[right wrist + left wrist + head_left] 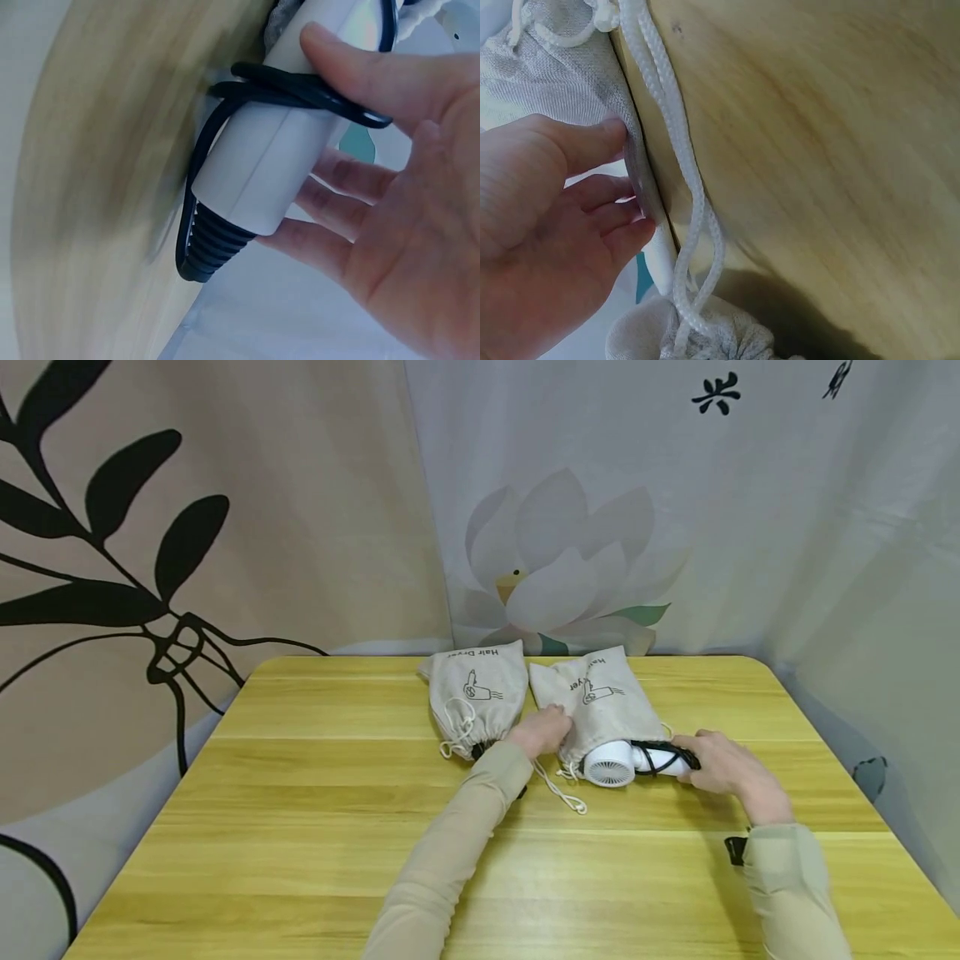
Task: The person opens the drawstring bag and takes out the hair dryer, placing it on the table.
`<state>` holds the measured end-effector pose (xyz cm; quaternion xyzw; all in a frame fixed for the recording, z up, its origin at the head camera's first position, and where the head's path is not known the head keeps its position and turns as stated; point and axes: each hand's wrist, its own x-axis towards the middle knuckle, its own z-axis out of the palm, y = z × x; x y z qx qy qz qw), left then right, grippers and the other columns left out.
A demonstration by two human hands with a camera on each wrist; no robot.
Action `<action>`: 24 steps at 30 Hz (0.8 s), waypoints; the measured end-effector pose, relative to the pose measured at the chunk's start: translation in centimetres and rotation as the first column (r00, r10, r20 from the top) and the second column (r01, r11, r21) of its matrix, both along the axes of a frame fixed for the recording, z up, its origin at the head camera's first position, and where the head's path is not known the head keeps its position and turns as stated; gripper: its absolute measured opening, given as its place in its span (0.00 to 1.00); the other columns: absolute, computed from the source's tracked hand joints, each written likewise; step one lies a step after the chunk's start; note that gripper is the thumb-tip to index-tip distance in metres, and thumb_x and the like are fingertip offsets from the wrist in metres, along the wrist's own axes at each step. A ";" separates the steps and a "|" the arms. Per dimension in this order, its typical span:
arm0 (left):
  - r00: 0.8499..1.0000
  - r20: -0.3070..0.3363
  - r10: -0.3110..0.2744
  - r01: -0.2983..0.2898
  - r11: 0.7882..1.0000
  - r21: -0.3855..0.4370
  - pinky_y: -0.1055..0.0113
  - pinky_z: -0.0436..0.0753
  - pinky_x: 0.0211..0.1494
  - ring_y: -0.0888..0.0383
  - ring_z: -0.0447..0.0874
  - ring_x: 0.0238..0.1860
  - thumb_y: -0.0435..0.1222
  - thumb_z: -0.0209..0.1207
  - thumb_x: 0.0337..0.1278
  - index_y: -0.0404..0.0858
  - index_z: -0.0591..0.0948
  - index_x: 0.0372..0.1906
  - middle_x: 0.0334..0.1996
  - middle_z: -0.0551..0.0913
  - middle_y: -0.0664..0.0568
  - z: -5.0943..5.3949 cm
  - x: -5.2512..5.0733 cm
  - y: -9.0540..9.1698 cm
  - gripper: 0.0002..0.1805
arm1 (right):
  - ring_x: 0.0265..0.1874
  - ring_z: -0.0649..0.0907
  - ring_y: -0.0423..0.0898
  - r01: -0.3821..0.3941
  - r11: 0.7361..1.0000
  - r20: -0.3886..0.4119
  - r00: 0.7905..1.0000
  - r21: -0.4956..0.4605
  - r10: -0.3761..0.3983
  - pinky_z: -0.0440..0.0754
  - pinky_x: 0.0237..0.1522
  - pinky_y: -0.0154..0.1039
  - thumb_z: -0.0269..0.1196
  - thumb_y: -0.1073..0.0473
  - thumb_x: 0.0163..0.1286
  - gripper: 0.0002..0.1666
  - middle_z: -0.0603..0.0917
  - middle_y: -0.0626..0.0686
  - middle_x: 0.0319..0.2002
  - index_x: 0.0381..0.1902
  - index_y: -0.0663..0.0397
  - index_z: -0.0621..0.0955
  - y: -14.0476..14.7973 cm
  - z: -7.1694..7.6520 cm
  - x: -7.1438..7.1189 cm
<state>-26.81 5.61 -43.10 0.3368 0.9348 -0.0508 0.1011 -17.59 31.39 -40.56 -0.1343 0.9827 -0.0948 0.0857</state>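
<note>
A white hair dryer (pixel 609 765) with a black cord wound round its handle lies at the mouth of the right cloth bag (pixel 611 702), partly inside it. My right hand (pixel 723 768) grips the handle end; in the right wrist view thumb and fingers (pixel 345 187) lie on either side of the white handle (pixel 255 165). My left hand (pixel 542 731) is at the bag's left edge, and in the left wrist view the hand (pixel 562 217) pinches the grey cloth (pixel 634 150) between thumb and fingers.
Beside it on the left lies a second drawstring bag (pixel 480 693), with something black at its mouth. A white cord (pixel 561 792) trails over the wooden table (pixel 300 827). Printed curtains (pixel 337 527) hang behind the table's far edge.
</note>
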 end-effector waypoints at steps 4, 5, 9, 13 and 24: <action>0.999 0.014 0.030 -0.030 1.000 0.006 0.62 0.81 0.53 0.55 0.74 0.55 0.32 0.51 0.64 0.42 0.81 0.48 0.53 0.77 0.47 -0.2 0.0 0.1 0.12 | 0.32 0.77 0.50 -0.028 0.999 -0.035 0.999 -0.021 0.027 0.76 0.31 0.47 0.67 0.59 0.55 0.29 0.79 0.62 0.38 0.56 0.61 0.76 0.1 -0.1 0.2; 0.999 0.017 0.034 -0.034 0.999 0.006 0.61 0.81 0.53 0.54 0.73 0.56 0.32 0.51 0.64 0.42 0.81 0.49 0.54 0.76 0.47 -0.2 0.0 0.1 0.13 | 0.31 0.77 0.50 -0.037 0.999 -0.046 0.998 -0.024 0.036 0.76 0.31 0.46 0.67 0.60 0.55 0.29 0.79 0.62 0.38 0.56 0.61 0.77 0.1 -0.2 0.2; 0.998 0.024 0.050 -0.050 0.999 0.004 0.61 0.80 0.55 0.54 0.72 0.57 0.32 0.50 0.65 0.42 0.79 0.53 0.55 0.75 0.47 -0.2 0.0 0.2 0.15 | 0.30 0.76 0.47 -0.072 0.997 -0.080 0.994 -0.033 0.070 0.76 0.30 0.44 0.69 0.60 0.54 0.28 0.79 0.58 0.36 0.53 0.60 0.78 0.3 -0.3 0.4; 0.998 0.012 0.054 -0.054 0.999 0.001 0.62 0.80 0.54 0.54 0.72 0.57 0.32 0.49 0.66 0.40 0.78 0.54 0.55 0.75 0.46 -0.2 0.0 0.1 0.15 | 0.29 0.75 0.45 -0.109 0.993 -0.108 0.989 -0.044 0.104 0.74 0.31 0.42 0.70 0.60 0.52 0.27 0.79 0.55 0.34 0.51 0.60 0.80 0.5 -0.4 0.6; 0.991 -0.116 0.062 -0.064 0.998 -0.019 0.64 0.79 0.55 0.54 0.73 0.54 0.33 0.49 0.64 0.41 0.79 0.53 0.51 0.78 0.47 -4.7 -3.4 0.9 0.15 | 0.30 0.74 0.41 -0.206 0.977 -0.135 0.971 -0.060 0.196 0.75 0.32 0.39 0.72 0.63 0.48 0.23 0.79 0.51 0.34 0.45 0.56 0.82 1.1 0.4 1.7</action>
